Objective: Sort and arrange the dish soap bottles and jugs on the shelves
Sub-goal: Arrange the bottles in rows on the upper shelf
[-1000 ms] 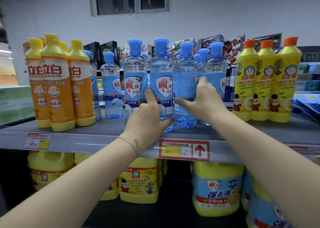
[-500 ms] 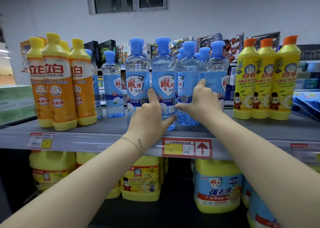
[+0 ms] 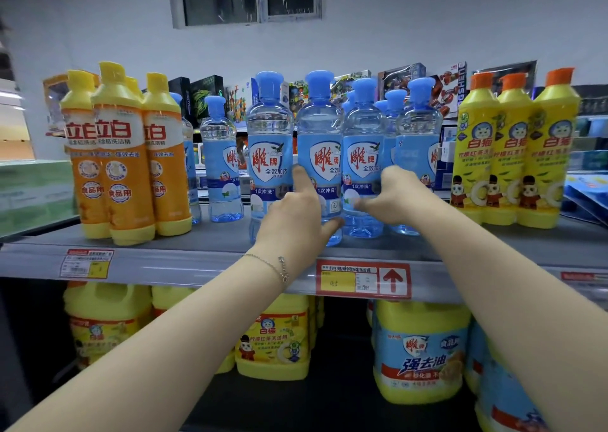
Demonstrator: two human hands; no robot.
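Observation:
Several clear blue-capped soap bottles stand in the middle of the upper shelf point(image 3: 197, 260). My left hand point(image 3: 296, 214) wraps the lower part of the second front bottle point(image 3: 319, 135), index finger up between it and the first bottle point(image 3: 269, 148). My right hand point(image 3: 394, 195) grips the third front bottle point(image 3: 362, 142) low down, thumb across its front; its label faces me. More blue-capped bottles stand behind it, partly hidden. Orange bottles point(image 3: 118, 155) stand at the left, yellow orange-capped bottles point(image 3: 513, 155) at the right.
One blue-capped bottle point(image 3: 218, 155) stands alone further back, left of the group. On the lower shelf sit yellow jugs point(image 3: 273, 343) and a blue-labelled jug point(image 3: 421, 356). A red price tag point(image 3: 362, 280) marks the shelf edge. Toy boxes point(image 3: 398, 76) line the back.
The third front bottle has turned under my right hand, so its label now faces forward. My right hand sits a little lower on it. My left hand has kept its grip.

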